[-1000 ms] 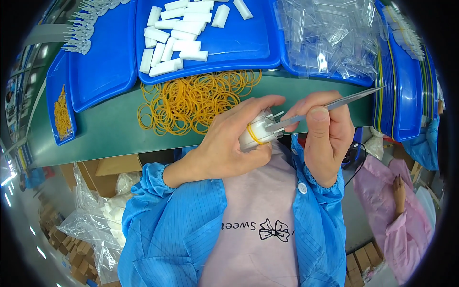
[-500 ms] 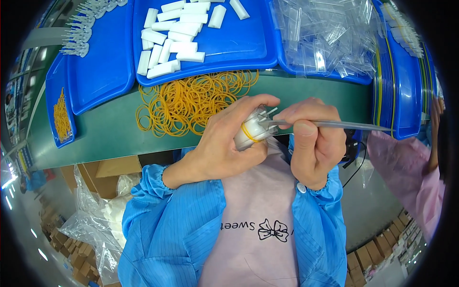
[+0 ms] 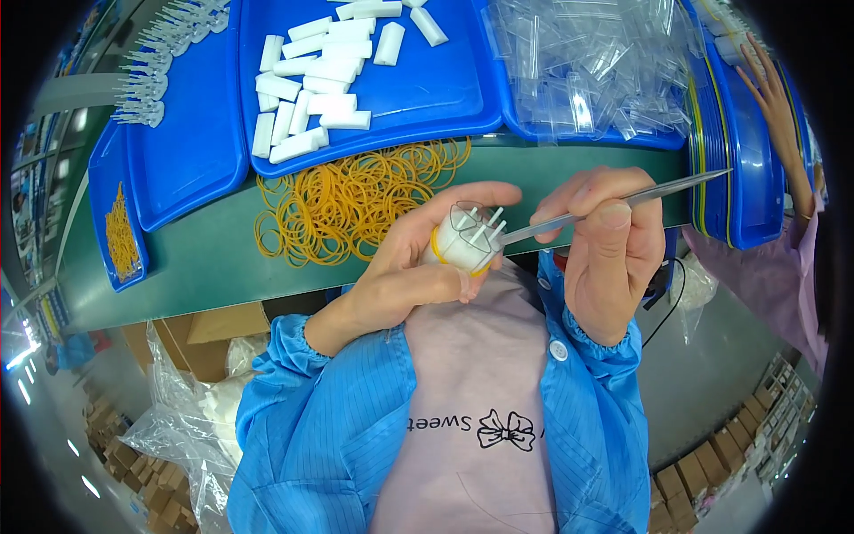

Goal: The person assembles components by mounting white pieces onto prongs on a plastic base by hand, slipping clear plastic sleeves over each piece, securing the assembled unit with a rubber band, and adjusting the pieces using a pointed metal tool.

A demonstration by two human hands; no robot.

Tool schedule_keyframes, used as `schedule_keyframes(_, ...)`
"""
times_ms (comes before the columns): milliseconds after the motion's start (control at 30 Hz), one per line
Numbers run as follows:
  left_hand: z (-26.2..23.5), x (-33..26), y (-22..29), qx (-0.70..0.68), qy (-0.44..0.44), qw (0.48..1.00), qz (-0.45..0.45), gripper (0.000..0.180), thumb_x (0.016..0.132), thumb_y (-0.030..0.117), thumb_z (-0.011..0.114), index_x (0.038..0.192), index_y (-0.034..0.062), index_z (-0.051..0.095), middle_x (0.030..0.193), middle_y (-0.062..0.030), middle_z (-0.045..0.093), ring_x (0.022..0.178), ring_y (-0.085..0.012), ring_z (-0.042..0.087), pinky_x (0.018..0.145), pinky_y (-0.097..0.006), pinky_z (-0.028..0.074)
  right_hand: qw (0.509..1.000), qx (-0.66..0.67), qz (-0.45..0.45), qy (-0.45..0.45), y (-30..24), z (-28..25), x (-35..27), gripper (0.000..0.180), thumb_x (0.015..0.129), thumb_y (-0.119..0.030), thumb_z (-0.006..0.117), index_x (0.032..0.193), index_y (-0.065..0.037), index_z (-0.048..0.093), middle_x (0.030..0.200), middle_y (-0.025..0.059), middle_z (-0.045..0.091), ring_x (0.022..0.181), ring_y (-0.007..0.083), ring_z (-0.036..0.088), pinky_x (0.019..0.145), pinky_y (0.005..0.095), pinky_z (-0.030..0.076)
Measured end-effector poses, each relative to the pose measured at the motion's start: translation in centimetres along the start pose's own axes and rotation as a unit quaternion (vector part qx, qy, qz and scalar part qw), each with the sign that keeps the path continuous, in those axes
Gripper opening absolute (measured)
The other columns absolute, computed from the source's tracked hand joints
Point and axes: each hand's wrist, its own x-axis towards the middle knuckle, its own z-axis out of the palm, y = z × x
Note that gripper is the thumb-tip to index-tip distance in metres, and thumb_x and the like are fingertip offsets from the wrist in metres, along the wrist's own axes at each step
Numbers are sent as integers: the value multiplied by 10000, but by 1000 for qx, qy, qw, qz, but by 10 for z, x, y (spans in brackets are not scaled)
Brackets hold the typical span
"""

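Near the front edge of the green table, my left hand (image 3: 391, 267) is closed round a bundle of white blocks (image 3: 458, 249). A yellow rubber band circles the bundle, and clear plastic edges and thin white pins stand out at its upper end. My right hand (image 3: 614, 240) pinches slim metal tweezers (image 3: 680, 184), slanting down to the left. Their tip is at the bundle's right side, beside the pins; whether it touches I cannot tell. Just beyond my left hand lies a heap of loose yellow rubber bands (image 3: 342, 209).
Blue trays line the far side: one with white blocks (image 3: 334, 67), one with clear plastic pieces (image 3: 596, 71), another with white pronged parts (image 3: 147, 80). A small tray (image 3: 133, 278) holds small yellow bands. At right, another person's hand (image 3: 774, 107) reaches over stacked blue trays (image 3: 712, 178).
The bundle has turned in my left hand, so its pinned end shows more. My right hand has shifted right, and the tweezers' rear end has risen. Another person's hand has come over the right trays.
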Motion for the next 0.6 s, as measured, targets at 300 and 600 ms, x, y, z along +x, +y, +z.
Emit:
schedule_keyframes(300, -2, 3, -2, -134, -27, 989, -63, 584, 624, 152, 570, 1166, 29, 391, 883, -144, 550, 600, -156, 509, 539, -258, 402, 997, 33, 58, -35, 2, 1, 1, 211, 943, -180, 461, 896, 19, 513, 806, 78, 575, 668, 72, 520, 590, 197, 437)
schedule_keyframes(600, 1, 3, -4, -126, 11, 990, -59, 581, 612, 166, 559, 1152, 33, 392, 872, -155, 534, 579, -171, 498, 533, -265, 395, 997, -71, 6, -41, -3, 9, 4, 165, 918, -98, 482, 874, 49, 541, 764, 79, 581, 560, 81, 570, 473, 195, 449)
